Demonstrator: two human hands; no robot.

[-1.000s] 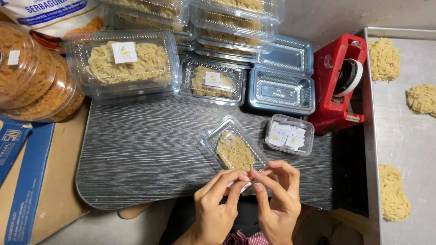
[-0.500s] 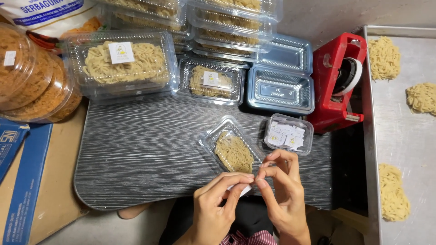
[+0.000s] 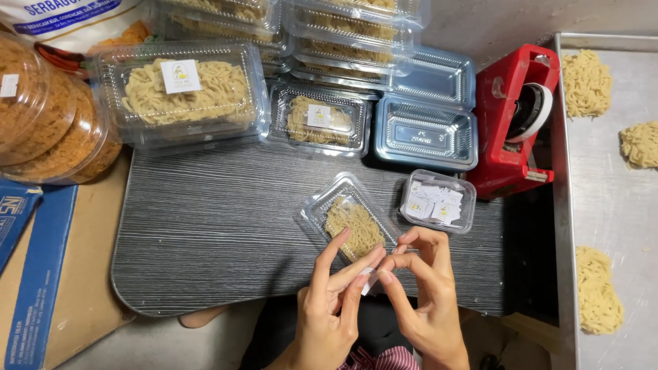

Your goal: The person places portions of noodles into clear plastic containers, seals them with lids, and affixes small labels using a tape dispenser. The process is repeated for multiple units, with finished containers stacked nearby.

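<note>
**Two hands pinch a small white sticker over a box of noodles**

The left hand [image 3: 327,308] and the right hand [image 3: 423,294] meet in the middle. Their fingers [image 3: 356,264] are pinched shut on a small white sticker [image 3: 368,281], which sits right between the fingertips of both hands.

Just above the fingers lies a small clear box [image 3: 349,219] with its lid closed, turned at a slant. It has a pale yellow noodle cake inside. The tips of the left fingers lie over its near end.

Just beside the right fingers, up and to the right, is a little clear tub [image 3: 439,201] full of white stickers. Past it stands a red tape holder [image 3: 510,123].

Farther up from the fingers are more clear boxes. A big box [image 3: 181,92] holds noodles and has a sticker on its lid. A smaller noodle box [image 3: 319,120] has one too. Two empty boxes [image 3: 426,131] sit next to it.

Far to the left of the fingers are round jars [image 3: 48,127] of brown noodles. To the right is a metal tray [image 3: 603,205] with loose noodle cakes. All the boxes rest on a dark gray surface [image 3: 219,233].
</note>
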